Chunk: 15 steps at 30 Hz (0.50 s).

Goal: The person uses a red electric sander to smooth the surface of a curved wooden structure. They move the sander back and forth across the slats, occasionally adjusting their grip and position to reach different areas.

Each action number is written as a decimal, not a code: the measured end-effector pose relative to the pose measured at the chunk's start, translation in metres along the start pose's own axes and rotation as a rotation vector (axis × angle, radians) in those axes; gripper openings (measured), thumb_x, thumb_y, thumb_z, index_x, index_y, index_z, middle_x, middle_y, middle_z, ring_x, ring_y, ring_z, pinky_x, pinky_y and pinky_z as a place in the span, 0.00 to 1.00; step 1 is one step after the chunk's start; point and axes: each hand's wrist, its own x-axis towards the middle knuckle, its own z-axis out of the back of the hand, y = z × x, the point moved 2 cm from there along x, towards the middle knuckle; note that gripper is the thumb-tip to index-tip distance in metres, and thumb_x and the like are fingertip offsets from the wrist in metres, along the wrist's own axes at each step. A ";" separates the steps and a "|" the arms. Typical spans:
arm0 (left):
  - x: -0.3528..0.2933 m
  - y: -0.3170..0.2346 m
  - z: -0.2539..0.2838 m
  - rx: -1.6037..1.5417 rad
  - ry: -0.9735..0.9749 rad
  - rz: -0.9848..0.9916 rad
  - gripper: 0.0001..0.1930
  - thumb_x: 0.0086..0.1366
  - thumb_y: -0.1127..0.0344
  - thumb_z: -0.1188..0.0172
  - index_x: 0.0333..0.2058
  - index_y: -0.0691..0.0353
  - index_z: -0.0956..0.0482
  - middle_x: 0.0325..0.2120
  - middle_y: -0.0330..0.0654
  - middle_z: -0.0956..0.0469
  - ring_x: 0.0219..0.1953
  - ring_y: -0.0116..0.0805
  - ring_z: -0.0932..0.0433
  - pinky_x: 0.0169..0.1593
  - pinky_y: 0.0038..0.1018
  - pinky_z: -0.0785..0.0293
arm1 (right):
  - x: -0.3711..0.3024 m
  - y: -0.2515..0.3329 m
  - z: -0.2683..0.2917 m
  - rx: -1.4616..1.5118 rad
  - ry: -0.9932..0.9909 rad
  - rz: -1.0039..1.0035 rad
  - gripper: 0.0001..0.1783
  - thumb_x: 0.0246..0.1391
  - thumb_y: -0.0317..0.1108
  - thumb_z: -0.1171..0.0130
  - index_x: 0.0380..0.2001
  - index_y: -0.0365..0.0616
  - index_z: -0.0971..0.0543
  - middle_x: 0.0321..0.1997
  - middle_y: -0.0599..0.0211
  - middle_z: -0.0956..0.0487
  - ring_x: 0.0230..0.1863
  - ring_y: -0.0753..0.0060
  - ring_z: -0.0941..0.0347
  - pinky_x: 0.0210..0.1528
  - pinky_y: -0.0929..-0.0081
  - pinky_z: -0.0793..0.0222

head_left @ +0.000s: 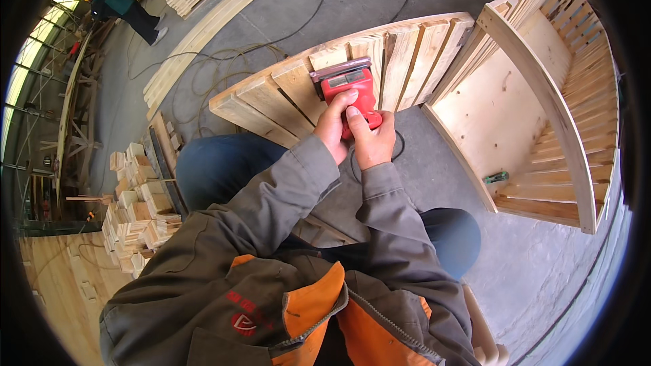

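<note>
Both my hands are closed around a red power sander [357, 91], thumbs lying along its body. My left hand [330, 125] wraps its left side, and my right hand [374, 141] grips the rear end on the right. The sander's flat base rests on or just over a slatted wooden panel [405, 61]; exact contact is hard to make out. Beneath the tool, part of the slats is hidden. The panel lies in front of my knees, with gaps between its boards.
A slatted wooden crate [553, 105] stands at the right, with a green-handled tool [496, 177] inside. Stacked wood blocks [139, 210] sit at the left. A dark cord [319, 10] loops across the floor beside long planks [203, 30]. Another person [122, 0] stands far left.
</note>
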 end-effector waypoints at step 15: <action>0.049 0.090 0.080 -0.048 -0.116 0.226 0.21 0.67 0.54 0.33 0.52 0.59 0.21 0.44 0.40 0.17 0.46 0.34 0.18 0.56 0.34 0.23 | 0.020 -0.124 0.020 -0.094 -0.016 -0.218 0.41 0.48 0.48 0.22 0.51 0.24 0.28 0.46 0.42 0.17 0.46 0.59 0.18 0.51 0.65 0.21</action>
